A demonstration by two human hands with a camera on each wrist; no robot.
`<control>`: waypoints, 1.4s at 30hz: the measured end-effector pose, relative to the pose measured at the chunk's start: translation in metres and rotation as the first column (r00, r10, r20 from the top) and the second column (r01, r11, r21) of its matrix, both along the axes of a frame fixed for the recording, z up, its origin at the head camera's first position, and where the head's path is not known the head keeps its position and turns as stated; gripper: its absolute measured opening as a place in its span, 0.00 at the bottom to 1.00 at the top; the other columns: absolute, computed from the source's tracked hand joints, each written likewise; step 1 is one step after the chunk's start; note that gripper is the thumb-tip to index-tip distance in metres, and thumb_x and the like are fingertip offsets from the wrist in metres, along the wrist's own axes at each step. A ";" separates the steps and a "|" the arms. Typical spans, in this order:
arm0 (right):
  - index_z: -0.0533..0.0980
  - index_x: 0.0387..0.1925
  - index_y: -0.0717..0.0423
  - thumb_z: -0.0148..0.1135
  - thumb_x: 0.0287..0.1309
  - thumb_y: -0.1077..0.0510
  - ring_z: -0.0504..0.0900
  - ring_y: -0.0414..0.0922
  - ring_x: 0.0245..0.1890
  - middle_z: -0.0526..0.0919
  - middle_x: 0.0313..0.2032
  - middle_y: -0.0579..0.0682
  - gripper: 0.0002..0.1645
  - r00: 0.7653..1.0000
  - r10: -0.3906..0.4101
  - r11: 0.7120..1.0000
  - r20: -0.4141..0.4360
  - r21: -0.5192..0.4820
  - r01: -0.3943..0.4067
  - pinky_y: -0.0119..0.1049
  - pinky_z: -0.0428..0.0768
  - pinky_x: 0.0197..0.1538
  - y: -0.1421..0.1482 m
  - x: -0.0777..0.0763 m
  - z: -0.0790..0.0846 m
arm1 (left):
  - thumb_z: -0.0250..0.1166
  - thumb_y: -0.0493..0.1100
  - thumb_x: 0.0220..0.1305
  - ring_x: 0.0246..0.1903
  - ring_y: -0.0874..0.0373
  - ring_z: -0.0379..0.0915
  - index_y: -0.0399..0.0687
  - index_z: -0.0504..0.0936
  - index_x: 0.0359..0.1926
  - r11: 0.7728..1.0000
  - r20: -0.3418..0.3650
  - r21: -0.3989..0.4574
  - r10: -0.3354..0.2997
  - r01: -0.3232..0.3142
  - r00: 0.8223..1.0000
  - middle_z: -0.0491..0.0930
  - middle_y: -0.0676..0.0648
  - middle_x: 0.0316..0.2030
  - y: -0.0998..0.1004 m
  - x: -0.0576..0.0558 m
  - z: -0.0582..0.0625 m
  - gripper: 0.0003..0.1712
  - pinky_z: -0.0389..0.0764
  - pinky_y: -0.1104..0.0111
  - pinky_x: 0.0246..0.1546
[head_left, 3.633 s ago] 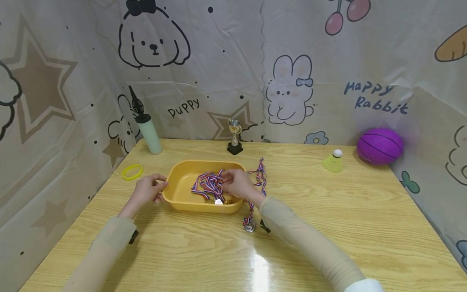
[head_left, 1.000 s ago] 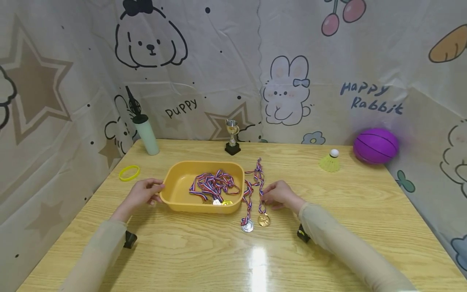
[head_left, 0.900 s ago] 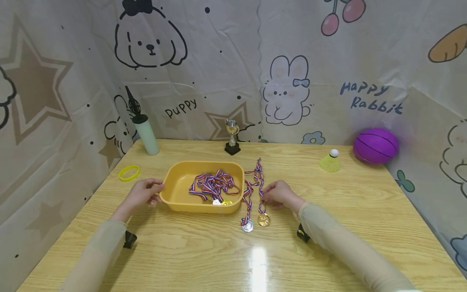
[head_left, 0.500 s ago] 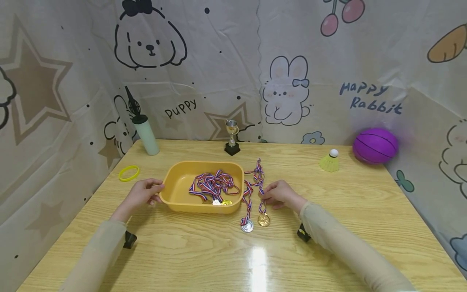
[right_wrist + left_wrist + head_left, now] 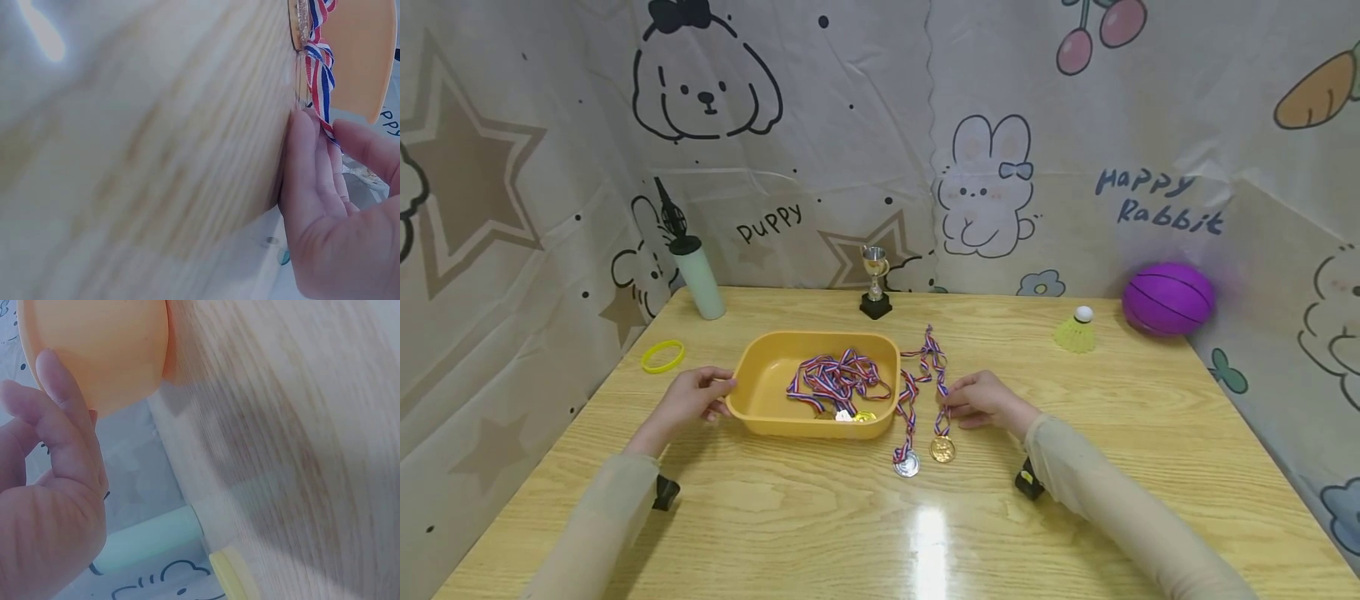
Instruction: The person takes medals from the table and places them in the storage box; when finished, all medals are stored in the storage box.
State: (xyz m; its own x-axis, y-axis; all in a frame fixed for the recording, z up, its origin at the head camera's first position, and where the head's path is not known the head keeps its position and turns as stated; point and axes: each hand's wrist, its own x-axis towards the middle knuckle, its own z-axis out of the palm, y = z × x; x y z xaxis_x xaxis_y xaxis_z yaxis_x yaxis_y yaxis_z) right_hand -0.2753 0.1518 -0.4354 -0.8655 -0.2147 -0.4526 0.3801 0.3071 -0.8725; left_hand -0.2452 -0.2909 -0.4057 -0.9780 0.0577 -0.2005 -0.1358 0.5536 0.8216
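Observation:
My left hand (image 5: 694,395) holds the left end of a yellow plastic basin (image 5: 760,427), its fingertips at the rim. Inside the basin lies a tangle of striped medal ribbons (image 5: 835,379), with several medals near the front wall. Two medals lie on the table right of it: a silver medal (image 5: 906,464) and a gold medal (image 5: 943,450), each with a twisted red, white and blue ribbon. My right hand (image 5: 992,402) pinches the gold medal's ribbon (image 5: 320,87) between thumb and fairly straight fingers, just above the disc.
A small trophy (image 5: 876,283) stands behind the basin. At the back left are a pale green hand pump (image 5: 700,279) and a yellow wristband (image 5: 662,356). A yellow shuttlecock (image 5: 1077,331) and a purple ball (image 5: 1168,298) sit at the back right.
My right hand has come out of the basin, and the gold medal now lies beside the silver one. Just now the hand has shifted slightly right, bending the ribbon. My left hand stays at the basin.

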 end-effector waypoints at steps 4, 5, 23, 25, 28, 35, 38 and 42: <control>0.75 0.42 0.63 0.63 0.59 0.62 0.82 0.39 0.28 0.83 0.27 0.46 0.11 1.000 0.005 1.000 0.001 -0.015 -0.005 0.33 0.83 0.32 0.000 0.000 0.000 | 0.53 0.47 0.72 0.26 0.60 0.78 0.29 0.68 0.61 1.000 -0.002 0.002 0.002 -0.002 1.000 0.78 0.44 0.34 -0.001 0.000 0.000 0.27 0.78 0.74 0.23; 0.75 0.42 0.63 0.62 0.59 0.63 0.82 0.39 0.28 0.83 0.27 0.46 0.11 1.000 0.005 1.000 0.001 -0.027 -0.005 0.33 0.83 0.32 0.000 0.000 0.000 | 0.53 0.47 0.73 0.26 0.61 0.78 0.29 0.68 0.61 1.000 -0.002 0.002 0.001 -0.001 1.000 0.78 0.44 0.35 -0.001 0.000 0.000 0.27 0.78 0.74 0.23; 0.63 0.52 0.75 0.48 0.66 0.68 0.86 0.41 0.32 0.84 0.29 0.51 0.16 1.000 -0.008 0.956 0.004 -0.294 0.009 0.34 0.85 0.39 0.003 0.006 0.000 | 0.53 0.46 0.72 0.25 0.60 0.79 0.28 0.67 0.61 1.000 -0.013 0.032 -0.001 0.002 1.000 0.78 0.43 0.35 -0.001 0.003 0.000 0.27 0.77 0.74 0.22; 0.63 0.52 0.76 0.48 0.66 0.69 0.86 0.41 0.32 0.84 0.29 0.51 0.17 1.000 -0.004 0.951 0.004 -0.308 0.005 0.34 0.85 0.39 0.003 0.006 0.000 | 0.53 0.46 0.72 0.26 0.59 0.79 0.28 0.67 0.61 1.000 -0.014 0.027 0.001 0.000 1.000 0.78 0.43 0.34 -0.001 0.002 0.000 0.27 0.77 0.74 0.22; 0.63 0.52 0.76 0.48 0.65 0.69 0.86 0.40 0.32 0.84 0.29 0.51 0.17 1.000 0.005 0.947 -0.006 -0.320 -0.007 0.32 0.85 0.38 0.003 0.006 0.000 | 0.53 0.46 0.73 0.26 0.60 0.79 0.28 0.67 0.62 1.000 -0.022 0.025 -0.004 0.005 1.000 0.78 0.43 0.34 -0.002 0.003 0.000 0.27 0.78 0.74 0.22; 0.64 0.51 0.74 0.48 0.66 0.68 0.85 0.40 0.32 0.83 0.30 0.50 0.14 1.000 0.014 0.935 0.001 -0.353 -0.012 0.28 0.84 0.35 0.004 0.005 0.003 | 0.53 0.46 0.72 0.25 0.61 0.79 0.27 0.67 0.61 0.999 -0.028 0.039 -0.009 0.010 1.000 0.78 0.44 0.33 -0.003 0.002 -0.001 0.27 0.78 0.74 0.22; 0.64 0.51 0.72 0.48 0.67 0.68 0.85 0.39 0.32 0.84 0.30 0.50 0.13 1.000 -0.005 0.926 0.015 -0.378 0.010 0.26 0.83 0.34 0.006 0.002 0.008 | 0.53 0.45 0.73 0.24 0.62 0.79 0.27 0.67 0.61 0.999 -0.023 0.036 -0.009 0.010 1.000 0.78 0.45 0.33 -0.002 0.002 0.000 0.26 0.78 0.74 0.22; 0.63 0.52 0.71 0.48 0.67 0.68 0.86 0.39 0.33 0.84 0.31 0.49 0.14 1.000 -0.031 0.912 0.005 -0.408 0.030 0.26 0.83 0.35 0.006 -0.003 0.017 | 0.53 0.45 0.72 0.24 0.64 0.78 0.28 0.68 0.60 0.999 -0.023 0.038 -0.007 0.008 1.000 0.78 0.44 0.34 0.000 0.002 0.001 0.26 0.78 0.74 0.22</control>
